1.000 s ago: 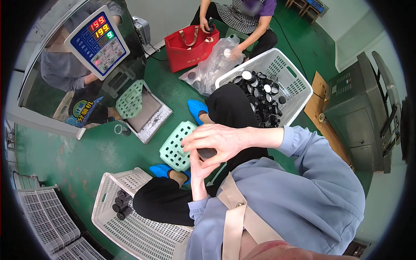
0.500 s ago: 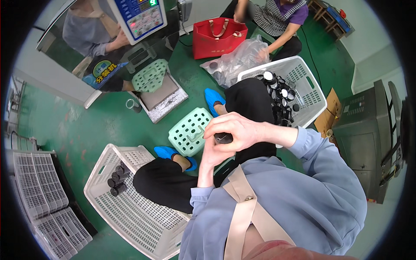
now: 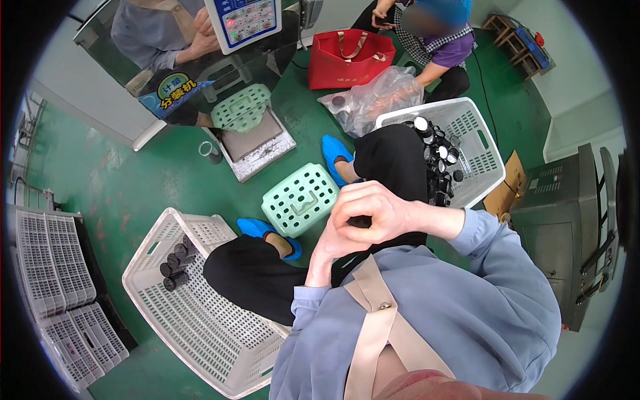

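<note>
My left hand (image 3: 335, 241) and my right hand (image 3: 375, 208) meet above my lap, fingers curled round a small dark jar. The fingers and the right thumb cover most of it, and only a dark patch shows between them. Beside my right leg a white plastic basket (image 3: 490, 175) holds many dark and clear jars (image 3: 440, 155) with black or pale caps, lying in a heap. At my left leg stands a second white basket (image 3: 200, 333), with several dark jars (image 3: 175, 267) lying at its far left end.
A green perforated stool (image 3: 287, 203) stands between my feet. Ahead are a filling machine (image 3: 250, 23) with its tray (image 3: 267, 157), and a clear cup (image 3: 211, 153) on the floor. A red bag (image 3: 347, 63), a plastic bag (image 3: 370, 100) and a seated co-worker (image 3: 443, 50) are farther off. A metal cabinet (image 3: 557, 213) stands right.
The view has shifted slightly. My right hand has turned over the left, and the dark jar between them is more hidden. The co-worker's head has lowered, and one hand now holds something dark.
</note>
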The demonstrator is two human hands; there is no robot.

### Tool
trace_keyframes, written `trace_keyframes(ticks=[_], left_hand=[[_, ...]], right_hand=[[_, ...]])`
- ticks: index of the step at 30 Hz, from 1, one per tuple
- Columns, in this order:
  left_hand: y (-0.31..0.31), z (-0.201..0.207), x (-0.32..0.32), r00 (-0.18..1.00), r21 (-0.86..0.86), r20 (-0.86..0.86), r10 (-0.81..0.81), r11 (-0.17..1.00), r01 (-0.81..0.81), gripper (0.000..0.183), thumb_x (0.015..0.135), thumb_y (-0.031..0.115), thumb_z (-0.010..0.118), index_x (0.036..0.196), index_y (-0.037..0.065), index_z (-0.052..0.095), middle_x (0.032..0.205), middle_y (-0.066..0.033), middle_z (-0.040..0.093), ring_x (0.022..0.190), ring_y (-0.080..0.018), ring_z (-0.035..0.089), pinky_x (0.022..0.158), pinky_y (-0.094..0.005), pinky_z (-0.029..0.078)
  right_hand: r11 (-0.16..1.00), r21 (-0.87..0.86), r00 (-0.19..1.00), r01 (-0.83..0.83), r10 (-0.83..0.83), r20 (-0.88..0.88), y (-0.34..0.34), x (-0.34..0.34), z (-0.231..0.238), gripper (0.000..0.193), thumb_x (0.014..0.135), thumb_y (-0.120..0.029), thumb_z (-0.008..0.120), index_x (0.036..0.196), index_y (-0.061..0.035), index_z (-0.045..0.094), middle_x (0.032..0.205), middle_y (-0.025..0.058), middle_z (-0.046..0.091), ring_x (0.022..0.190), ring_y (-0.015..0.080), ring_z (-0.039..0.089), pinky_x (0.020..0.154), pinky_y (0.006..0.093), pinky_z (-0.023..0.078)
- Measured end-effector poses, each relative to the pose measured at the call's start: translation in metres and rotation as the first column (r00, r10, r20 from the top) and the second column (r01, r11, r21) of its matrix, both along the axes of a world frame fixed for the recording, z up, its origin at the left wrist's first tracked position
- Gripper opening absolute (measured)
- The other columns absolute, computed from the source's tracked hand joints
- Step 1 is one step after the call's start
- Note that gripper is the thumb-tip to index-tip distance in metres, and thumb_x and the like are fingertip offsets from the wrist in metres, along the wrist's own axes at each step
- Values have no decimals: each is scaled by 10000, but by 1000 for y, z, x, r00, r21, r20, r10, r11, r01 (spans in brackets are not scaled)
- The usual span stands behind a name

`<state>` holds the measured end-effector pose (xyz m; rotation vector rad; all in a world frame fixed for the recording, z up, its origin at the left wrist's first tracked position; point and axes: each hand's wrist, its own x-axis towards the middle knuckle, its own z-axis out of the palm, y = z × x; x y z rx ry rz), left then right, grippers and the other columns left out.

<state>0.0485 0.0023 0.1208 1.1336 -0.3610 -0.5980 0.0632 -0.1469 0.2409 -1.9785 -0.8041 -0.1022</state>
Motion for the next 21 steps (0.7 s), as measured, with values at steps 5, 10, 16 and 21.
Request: trace_keyframes(ticks=[5,10,16,21], left_hand=[[-17,8,8,872,87,426,241,948,-305,429,723,96,814,1105,-8,650,1021,-147,724,976,-266,739,806,-376,585],[-31,-17,11,688,224,597,413,737,-638,495,756,104,815,1183,-26,600,1018,-214,706,919,-422,713,765,-454,580],[-17,-17,22,742,245,568,356,788,-565,537,758,139,826,1216,-14,592,1089,-217,705,972,-408,716,798,-445,584],[-13,-3,16,809,35,520,273,940,-340,679,650,137,868,1259,19,593,1097,-102,713,1028,-217,707,892,-383,569]], right_hand=[[945,-77,947,317,-313,67,8,-5,-21,79,768,-45,734,792,-23,661,832,90,703,782,268,682,691,363,549],[764,-73,767,641,-637,77,25,7,-58,90,799,-79,741,813,-24,670,826,105,696,779,301,676,711,392,547],[906,-234,930,353,-367,-17,14,13,-27,280,799,-174,785,1011,-32,669,1135,129,679,1097,315,645,940,420,500],[984,-137,983,-114,92,-157,-9,20,-3,237,789,-117,775,995,-18,711,1108,132,727,1083,312,694,936,424,531]])
